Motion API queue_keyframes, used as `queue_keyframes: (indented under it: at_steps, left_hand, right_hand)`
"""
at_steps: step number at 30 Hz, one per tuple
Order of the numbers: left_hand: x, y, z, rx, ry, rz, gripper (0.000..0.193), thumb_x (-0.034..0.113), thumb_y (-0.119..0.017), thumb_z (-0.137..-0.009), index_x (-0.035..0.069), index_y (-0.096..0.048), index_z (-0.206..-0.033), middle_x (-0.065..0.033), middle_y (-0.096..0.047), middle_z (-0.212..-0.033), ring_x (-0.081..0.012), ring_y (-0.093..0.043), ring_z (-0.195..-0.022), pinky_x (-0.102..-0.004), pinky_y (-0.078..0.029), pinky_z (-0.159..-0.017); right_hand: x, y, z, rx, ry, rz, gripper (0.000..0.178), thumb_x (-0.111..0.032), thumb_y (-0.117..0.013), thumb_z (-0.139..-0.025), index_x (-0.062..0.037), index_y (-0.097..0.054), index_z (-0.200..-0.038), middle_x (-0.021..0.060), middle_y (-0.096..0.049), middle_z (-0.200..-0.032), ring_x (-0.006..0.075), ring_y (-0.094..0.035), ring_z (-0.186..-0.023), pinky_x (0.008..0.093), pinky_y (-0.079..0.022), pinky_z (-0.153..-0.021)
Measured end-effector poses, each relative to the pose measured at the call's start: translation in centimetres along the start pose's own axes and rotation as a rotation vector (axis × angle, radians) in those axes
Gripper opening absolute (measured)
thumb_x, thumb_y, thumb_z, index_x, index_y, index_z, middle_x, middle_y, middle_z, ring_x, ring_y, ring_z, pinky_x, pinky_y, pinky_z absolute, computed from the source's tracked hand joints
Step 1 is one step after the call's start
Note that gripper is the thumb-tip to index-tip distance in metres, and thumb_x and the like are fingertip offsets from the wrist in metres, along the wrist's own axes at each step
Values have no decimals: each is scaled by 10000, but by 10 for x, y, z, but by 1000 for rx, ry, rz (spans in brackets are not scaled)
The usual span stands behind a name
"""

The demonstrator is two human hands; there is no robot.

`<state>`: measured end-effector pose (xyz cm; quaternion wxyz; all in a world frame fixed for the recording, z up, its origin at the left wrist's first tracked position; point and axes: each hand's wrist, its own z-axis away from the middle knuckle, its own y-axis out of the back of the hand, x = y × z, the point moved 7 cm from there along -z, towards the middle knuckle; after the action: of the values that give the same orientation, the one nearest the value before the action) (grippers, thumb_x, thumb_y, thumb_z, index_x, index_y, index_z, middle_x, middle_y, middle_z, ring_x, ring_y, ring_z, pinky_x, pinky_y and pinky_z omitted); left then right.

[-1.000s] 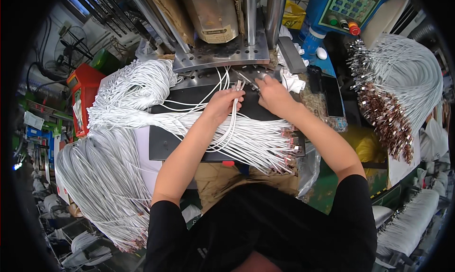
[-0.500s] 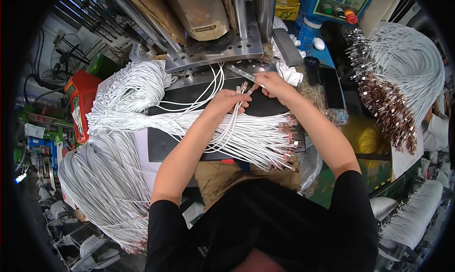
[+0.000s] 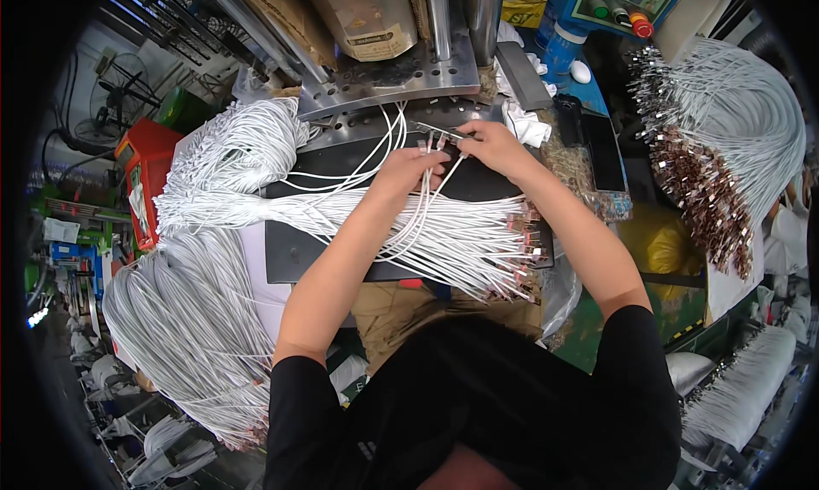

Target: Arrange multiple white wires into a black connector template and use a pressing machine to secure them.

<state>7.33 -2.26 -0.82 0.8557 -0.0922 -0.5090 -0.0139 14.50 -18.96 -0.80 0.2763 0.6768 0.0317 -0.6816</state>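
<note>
My left hand (image 3: 415, 171) is closed around a few white cables (image 3: 413, 234), their metal-and-clear connector ends (image 3: 440, 140) sticking up past the fingers. My right hand (image 3: 493, 149) pinches a thin, flat, silvery strip-like tool (image 3: 437, 131), which points left just above those connectors; its exact kind is unclear. One white cable (image 3: 450, 176) rises to the right fingers, where its end is partly hidden. Beneath both hands, a thick bundle of white cables (image 3: 461, 244) lies across a black mat (image 3: 294, 255), with reddish-brown connector ends to the right.
A steel press frame (image 3: 401, 87) with columns stands just beyond the hands. Coiled white cables (image 3: 256, 144) and more cables (image 3: 183, 336) lie at left. Another cable pile (image 3: 742, 115) is at right. A phone-like black slab (image 3: 604, 153) and a control panel (image 3: 627, 4) are at back right.
The tool has swung from slanting to nearly level and now lies close to the connectors. A cable now hangs from the right fingers, apart from those in the left hand.
</note>
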Motion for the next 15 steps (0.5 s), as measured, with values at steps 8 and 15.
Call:
queue_keyframes:
  at_steps: [8,15]
  left_hand:
    - [-3,1,-7,-45,47,-100,197,233,-733,-895,39,-748,-922,27,-610,-714,-66,-571,-613,-195,-413,-550]
    - [-1,-1,1,3,5,-10,261,296,-716,-922,39,-751,-946,19,-639,-745,-74,-583,-639,-220,-446,-592]
  right_hand:
    - [5,5,4,5,-9,-11,414,-292,-687,-841,13,-698,-1119,152,-730,-913,247,-692,-834,340,-519,-774]
    - [-11,4,9,-39,133,130,487,-407,-741,-830,-10,-715,-1112,151,-734,-939,241,-692,-842,333,-519,-781]
